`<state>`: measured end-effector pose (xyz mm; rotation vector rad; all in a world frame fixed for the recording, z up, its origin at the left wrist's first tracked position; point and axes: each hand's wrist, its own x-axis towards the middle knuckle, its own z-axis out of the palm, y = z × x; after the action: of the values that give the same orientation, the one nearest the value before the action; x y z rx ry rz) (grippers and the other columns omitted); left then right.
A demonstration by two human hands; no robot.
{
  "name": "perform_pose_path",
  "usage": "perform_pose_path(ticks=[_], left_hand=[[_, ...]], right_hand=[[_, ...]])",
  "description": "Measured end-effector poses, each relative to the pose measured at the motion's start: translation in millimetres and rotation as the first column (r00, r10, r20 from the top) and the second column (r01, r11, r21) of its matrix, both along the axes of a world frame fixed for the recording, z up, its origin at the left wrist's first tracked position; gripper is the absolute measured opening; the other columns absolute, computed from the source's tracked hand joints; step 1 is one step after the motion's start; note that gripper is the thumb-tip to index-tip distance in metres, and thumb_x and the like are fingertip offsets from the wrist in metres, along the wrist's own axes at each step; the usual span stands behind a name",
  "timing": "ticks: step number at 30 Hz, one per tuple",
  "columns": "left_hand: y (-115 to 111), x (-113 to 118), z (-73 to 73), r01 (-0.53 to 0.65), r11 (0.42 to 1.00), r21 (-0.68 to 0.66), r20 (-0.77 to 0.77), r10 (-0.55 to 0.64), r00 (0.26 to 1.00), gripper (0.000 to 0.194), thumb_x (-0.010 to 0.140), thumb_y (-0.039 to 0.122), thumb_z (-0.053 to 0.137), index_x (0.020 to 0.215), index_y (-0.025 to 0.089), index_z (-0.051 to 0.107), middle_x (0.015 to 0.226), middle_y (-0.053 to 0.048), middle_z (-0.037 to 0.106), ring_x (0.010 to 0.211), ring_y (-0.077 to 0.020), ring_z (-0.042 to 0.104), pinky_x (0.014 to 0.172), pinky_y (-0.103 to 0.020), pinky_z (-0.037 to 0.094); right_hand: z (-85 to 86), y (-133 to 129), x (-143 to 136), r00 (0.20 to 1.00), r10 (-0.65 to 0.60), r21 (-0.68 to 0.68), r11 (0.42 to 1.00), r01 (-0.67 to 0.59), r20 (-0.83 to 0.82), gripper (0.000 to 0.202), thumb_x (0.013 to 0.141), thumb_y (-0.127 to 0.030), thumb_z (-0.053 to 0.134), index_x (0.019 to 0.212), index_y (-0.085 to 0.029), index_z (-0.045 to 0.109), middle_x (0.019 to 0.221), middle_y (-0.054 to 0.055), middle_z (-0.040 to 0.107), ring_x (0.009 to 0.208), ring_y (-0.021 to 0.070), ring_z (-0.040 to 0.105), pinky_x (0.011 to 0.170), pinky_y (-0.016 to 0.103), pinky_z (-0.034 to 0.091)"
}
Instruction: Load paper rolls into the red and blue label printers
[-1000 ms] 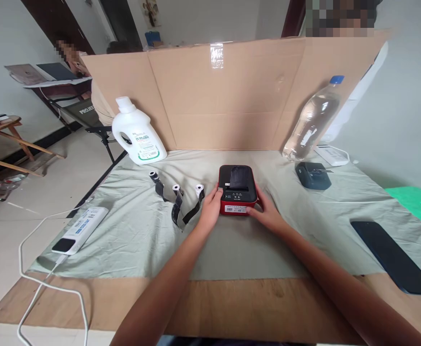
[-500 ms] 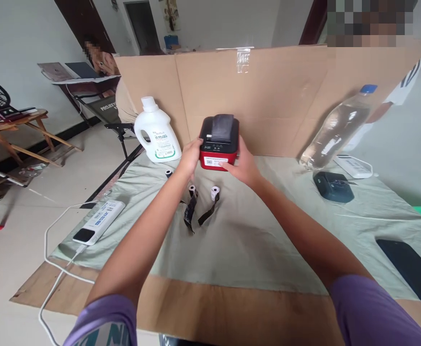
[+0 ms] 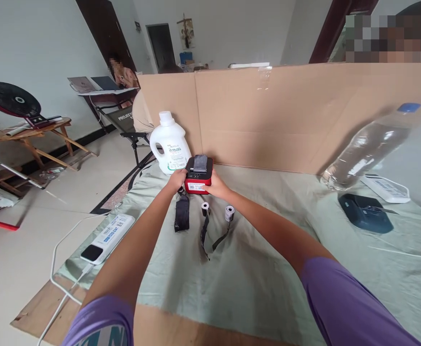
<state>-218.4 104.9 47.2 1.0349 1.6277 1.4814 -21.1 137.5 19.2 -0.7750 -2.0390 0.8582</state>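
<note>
A small red and black receipt printer [image 3: 198, 187] is near the back of the cloth-covered table, against the cardboard. A dark strip [image 3: 200, 163] sticks out of its top, and its front bears a white label. My left hand [image 3: 177, 180] is closed on its left side, and my right hand [image 3: 217, 185] grips the right side. Nearer to me lie two small paper rolls, one [image 3: 205, 208] left of the other [image 3: 229, 212], each trailing a dark strip. A wider dark strip [image 3: 182, 214] lies just below my left hand, its roll partly hidden.
A white detergent jug [image 3: 171, 146] stands left of the printer. At right are a large clear bottle [image 3: 369, 149] with a blue cap and a dark device [image 3: 365, 213]. A white power strip [image 3: 108, 238] lies at left. A cardboard panel [image 3: 257, 115] walls the back.
Both hands have carried the printer left and lower, closer to the detergent jug. The camera view has also shifted.
</note>
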Motion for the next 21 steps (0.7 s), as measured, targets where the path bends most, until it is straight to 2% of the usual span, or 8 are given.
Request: perform_pose_path(ticks=[6, 8, 11, 13, 15, 17, 19, 21], left_hand=[[-1.1, 4.5, 6.5, -0.01, 0.993, -0.119, -0.163, -0.01, 0.987, 0.025, 0.079, 0.025, 0.052, 0.09, 0.015, 0.072, 0.093, -0.008, 0.076, 0.098, -0.0284, 0.07, 0.095, -0.041, 0.054], [-10.6, 10.0, 9.4, -0.037, 0.996, -0.087, -0.19, 0.019, 0.982, 0.039, 0.08, 0.026, 0.05, 0.112, 0.013, 0.07, 0.117, -0.01, 0.074, 0.116, -0.0266, 0.065, 0.105, -0.039, 0.049], [-31.9, 3.9, 4.0, -0.109, 0.994, -0.025, -0.252, 0.099, 0.963, 0.053, 0.084, 0.024, 0.046, 0.134, 0.012, 0.059, 0.146, -0.011, 0.059, 0.139, -0.0232, 0.05, 0.12, -0.035, 0.035], [-45.8, -7.3, -6.8, -0.145, 0.989, -0.022, -0.424, 0.122, 0.897, 0.053, 0.085, 0.026, 0.048, 0.136, 0.015, 0.059, 0.146, -0.01, 0.059, 0.137, -0.024, 0.054, 0.118, -0.036, 0.039], [-58.1, -16.5, -18.2, -0.103, 0.98, -0.17, -0.6, -0.021, 0.799, 0.048, 0.085, 0.032, 0.055, 0.13, 0.016, 0.064, 0.136, -0.011, 0.067, 0.132, -0.0304, 0.059, 0.115, -0.044, 0.043], [-68.6, -19.1, -24.8, -0.063, 0.965, -0.255, -0.712, -0.144, 0.687, 0.047, 0.084, 0.036, 0.06, 0.127, 0.018, 0.065, 0.126, -0.011, 0.072, 0.122, -0.0329, 0.066, 0.108, -0.045, 0.049], [-76.6, -16.6, -25.0, -0.056, 0.97, -0.237, -0.777, -0.155, 0.61, 0.043, 0.086, 0.036, 0.059, 0.126, 0.021, 0.065, 0.12, -0.008, 0.075, 0.113, -0.031, 0.071, 0.101, -0.041, 0.053], [-82.1, -13.1, -21.1, -0.083, 0.977, -0.198, -0.804, -0.113, 0.584, 0.038, 0.087, 0.034, 0.058, 0.121, 0.021, 0.067, 0.117, -0.007, 0.076, 0.108, -0.0292, 0.073, 0.096, -0.038, 0.055]], right_hand=[[4.2, -7.9, 22.4, 0.997, 0.031, -0.11, 0.994, -0.023, 0.07, 0.073, 0.079, -0.028, 0.072, 0.145, -0.018, 0.044, 0.144, 0.014, 0.056, 0.132, 0.0311, 0.053, 0.11, 0.048, 0.045], [5.3, -18.4, 64.7, 0.989, -0.066, -0.125, 0.989, 0.083, 0.133, 0.069, 0.084, -0.037, 0.069, 0.146, -0.02, 0.046, 0.147, 0.015, 0.054, 0.13, 0.0317, 0.056, 0.105, 0.048, 0.048], [6.6, -41.1, 168.4, 0.922, -0.317, 0.02, 0.947, 0.321, 0.224, 0.061, 0.086, -0.043, 0.064, 0.142, -0.021, 0.052, 0.142, 0.015, 0.058, 0.121, 0.0313, 0.061, 0.103, 0.05, 0.049], [11.7, -58.3, 251.1, 0.764, -0.577, 0.169, 0.816, 0.553, 0.287, 0.056, 0.085, -0.041, 0.063, 0.136, -0.017, 0.056, 0.134, 0.018, 0.061, 0.121, 0.0336, 0.059, 0.104, 0.051, 0.045], [20.3, -71.9, 328.1, 0.432, -0.832, 0.317, 0.538, 0.781, 0.348, 0.06, 0.082, -0.04, 0.064, 0.134, -0.009, 0.056, 0.132, 0.023, 0.06, 0.127, 0.0402, 0.051, 0.105, 0.055, 0.039], [28.2, -78.7, 388.0, 0.088, -0.908, 0.391, 0.262, 0.882, 0.408, 0.078, 0.077, -0.045, 0.071, 0.14, -0.004, 0.049, 0.136, 0.029, 0.053, 0.129, 0.046, 0.045, 0.103, 0.058, 0.034], [30.4, -79.9, 426.9, -0.07, -0.899, 0.366, 0.104, 0.925, 0.433, 0.094, 0.076, -0.053, 0.073, 0.148, -0.003, 0.039, 0.14, 0.033, 0.047, 0.129, 0.0466, 0.042, 0.099, 0.055, 0.033], [24.9, -80.6, 448.1, -0.127, -0.89, 0.307, 0.016, 0.952, 0.439, 0.1, 0.078, -0.058, 0.07, 0.15, 0.001, 0.034, 0.134, 0.037, 0.049, 0.122, 0.0429, 0.048, 0.09, 0.05, 0.034]])
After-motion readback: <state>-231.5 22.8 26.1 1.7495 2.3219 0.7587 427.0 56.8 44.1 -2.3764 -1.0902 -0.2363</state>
